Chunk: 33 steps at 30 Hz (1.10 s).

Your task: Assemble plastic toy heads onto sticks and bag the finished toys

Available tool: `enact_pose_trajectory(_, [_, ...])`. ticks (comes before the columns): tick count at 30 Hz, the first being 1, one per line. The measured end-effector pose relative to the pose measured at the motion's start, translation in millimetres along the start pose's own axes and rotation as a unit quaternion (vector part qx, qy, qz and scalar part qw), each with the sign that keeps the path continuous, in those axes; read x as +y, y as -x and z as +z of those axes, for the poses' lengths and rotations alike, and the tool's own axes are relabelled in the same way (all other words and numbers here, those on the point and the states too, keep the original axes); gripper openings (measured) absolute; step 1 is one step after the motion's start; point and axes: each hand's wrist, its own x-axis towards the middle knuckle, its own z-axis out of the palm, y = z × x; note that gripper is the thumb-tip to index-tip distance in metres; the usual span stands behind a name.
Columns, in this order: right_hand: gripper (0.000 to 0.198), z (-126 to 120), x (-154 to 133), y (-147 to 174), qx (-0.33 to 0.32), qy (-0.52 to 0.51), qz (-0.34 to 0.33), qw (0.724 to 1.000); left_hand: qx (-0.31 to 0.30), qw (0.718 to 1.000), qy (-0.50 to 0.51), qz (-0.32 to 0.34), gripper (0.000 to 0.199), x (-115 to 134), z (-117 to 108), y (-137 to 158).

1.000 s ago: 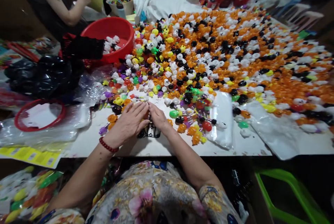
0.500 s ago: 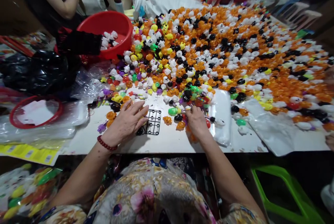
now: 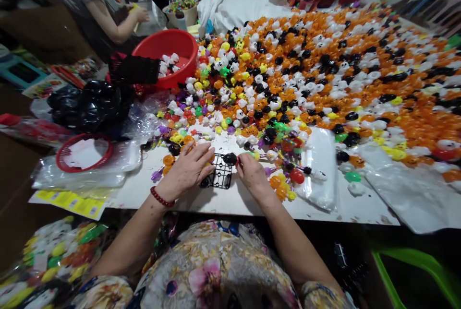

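A black plastic grid tray [image 3: 222, 174] lies on the white table in front of me. My left hand [image 3: 190, 169] rests palm down over the grid's left side, its fingers stretched out. Part of a black piece [image 3: 205, 182] shows below that hand. My right hand [image 3: 252, 172] pinches a small black rounded toy [image 3: 230, 159] over the grid's upper right corner; its far end is hidden by my fingers. Orange and yellow toys [image 3: 282, 185] lie right of this hand, near a red one [image 3: 297, 176]. Small orange toys [image 3: 168, 161] sit left of my left hand.
A large heap of small toys [image 3: 306, 69] covers the table's far side. At the back left stands a red basin [image 3: 187, 50]. Clear plastic bags [image 3: 319, 170] lie at the right, a red basket [image 3: 84, 153] at the left. A person [image 3: 108, 16] works beyond the basin.
My right hand has moved left from the toys to the grid, now with the black toy in its fingers. My left hand stays at the grid. The whole view has shifted right.
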Motion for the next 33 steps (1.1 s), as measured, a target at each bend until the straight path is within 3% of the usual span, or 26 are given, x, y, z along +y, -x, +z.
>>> enact_pose_trajectory(13, [0.015, 1, -23, -14, -0.107, 0.073, 0.036, 0.991, 0.0, 1.0, -0.007, -0.001, 0.044, 2, -2, -1])
enact_pose_trajectory(20, [0.015, 4, -23, -14, -0.144, 0.059, 0.071, 0.985, 0.002, 1.0, -0.005, -0.001, 0.045, 3, -2, -2])
enact_pose_trajectory(25, [0.015, 18, -13, -19, -0.08, -0.117, 0.103, 0.985, -0.014, 1.0, 0.006, -0.008, 0.044, 3, -3, -2])
enact_pose_trajectory(29, [0.01, 37, -11, -27, -0.042, -0.309, 0.172, 0.934, -0.018, 1.0, 0.016, -0.01, 0.042, 2, -3, -1])
enact_pose_trajectory(33, [0.014, 51, -18, -35, -0.031, -0.395, 0.234, 0.888, -0.026, 0.999, 0.026, -0.011, 0.042, 0, -3, 0])
